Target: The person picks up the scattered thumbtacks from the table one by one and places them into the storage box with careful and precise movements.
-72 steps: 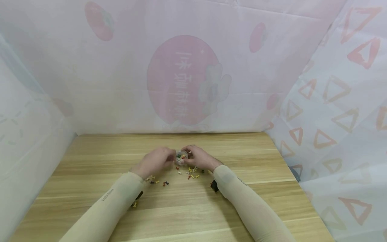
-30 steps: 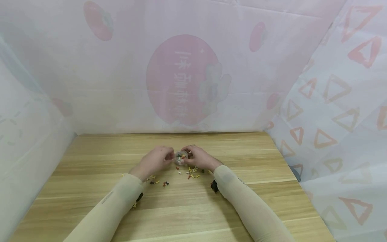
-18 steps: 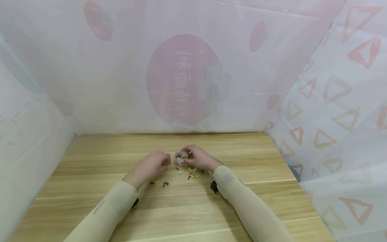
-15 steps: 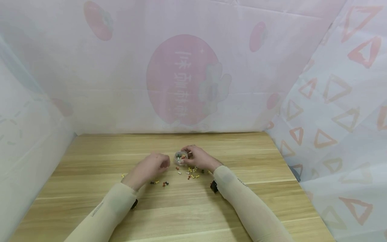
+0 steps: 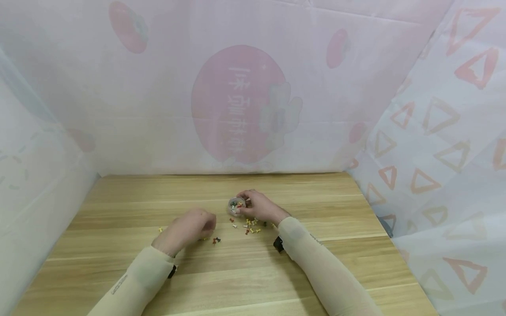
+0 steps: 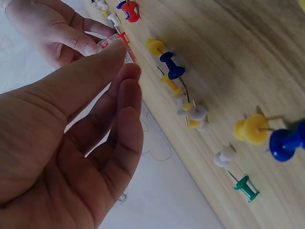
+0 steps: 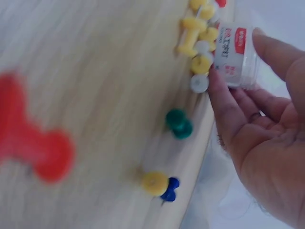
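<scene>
My right hand (image 5: 262, 207) grips a small clear plastic tub (image 7: 232, 50) with a red-and-white label, thumb on one side and fingers on the other. Several coloured push pins lie inside the tub, as the head view shows. In front of it is a loose cluster of push pins (image 5: 250, 225), mostly yellow and white. My left hand (image 5: 189, 227) hovers low over the wood to the left, its fingers loosely bent with nothing seen between them. Beyond those fingers, the left wrist view shows a blue push pin (image 6: 171, 66) and a green push pin (image 6: 246, 189).
A red-and-blue pair of push pins (image 5: 216, 240) lies right of the left hand, and a yellow push pin (image 5: 160, 229) lies left of it. The wooden table (image 5: 245, 281) ends at a printed cloth backdrop (image 5: 158, 145) behind and at both sides.
My left hand has drawn back from beside the tub, leftward and toward me, now covering some of the pins there. The right hand stays on the tub.
</scene>
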A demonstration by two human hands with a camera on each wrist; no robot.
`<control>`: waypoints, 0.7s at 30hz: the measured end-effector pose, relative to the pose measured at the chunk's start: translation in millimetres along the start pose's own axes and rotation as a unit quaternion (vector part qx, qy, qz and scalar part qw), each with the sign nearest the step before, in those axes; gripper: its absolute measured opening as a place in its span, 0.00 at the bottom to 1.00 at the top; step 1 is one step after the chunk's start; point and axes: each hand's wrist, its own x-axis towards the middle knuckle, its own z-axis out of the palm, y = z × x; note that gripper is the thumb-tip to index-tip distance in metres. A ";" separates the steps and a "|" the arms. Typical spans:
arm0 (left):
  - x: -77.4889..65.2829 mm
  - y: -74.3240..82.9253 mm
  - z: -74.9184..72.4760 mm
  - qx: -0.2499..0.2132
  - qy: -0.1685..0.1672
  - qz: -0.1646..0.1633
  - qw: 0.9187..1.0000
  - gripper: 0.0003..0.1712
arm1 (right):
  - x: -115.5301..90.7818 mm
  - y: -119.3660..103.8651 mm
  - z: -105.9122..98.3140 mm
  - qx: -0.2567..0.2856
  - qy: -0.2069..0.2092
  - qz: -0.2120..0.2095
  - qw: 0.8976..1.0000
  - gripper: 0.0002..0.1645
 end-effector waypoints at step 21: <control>-6.0 -6.1 7.3 0.009 0.002 0.017 1.000 0.14 | -12.0 -23.3 7.4 -0.041 0.014 0.033 0.999 0.30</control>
